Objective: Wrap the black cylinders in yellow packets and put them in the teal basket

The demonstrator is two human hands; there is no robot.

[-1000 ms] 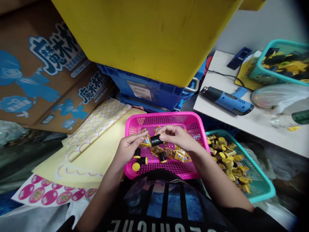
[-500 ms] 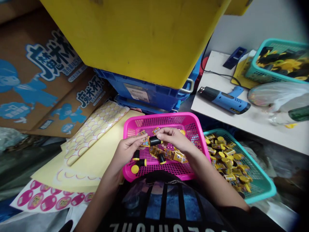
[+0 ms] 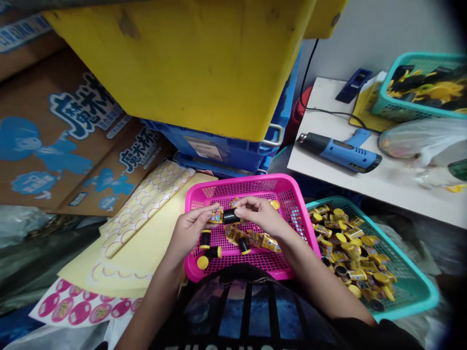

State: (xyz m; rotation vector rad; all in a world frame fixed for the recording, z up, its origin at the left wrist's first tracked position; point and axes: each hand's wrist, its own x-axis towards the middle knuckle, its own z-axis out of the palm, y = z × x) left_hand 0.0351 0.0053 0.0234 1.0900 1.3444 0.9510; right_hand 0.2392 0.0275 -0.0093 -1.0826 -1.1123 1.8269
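Observation:
Over a pink basket, my left hand pinches a small yellow printed wrapper. The wrapper meets the left end of a black cylinder, whose right end my right hand grips between thumb and fingers. Below the hands in the basket lie black cylinders with yellow caps, a round yellow cap and several yellow wrappers.
A teal basket full of yellow-capped pieces is at the right. A heat gun lies on a white table. Yellow sticker sheets and cardboard boxes are at the left. A yellow crate stands ahead.
The wrapper now lines up end to end with the black cylinder, which has shifted slightly left and lies more level. The camera view has shifted a little.

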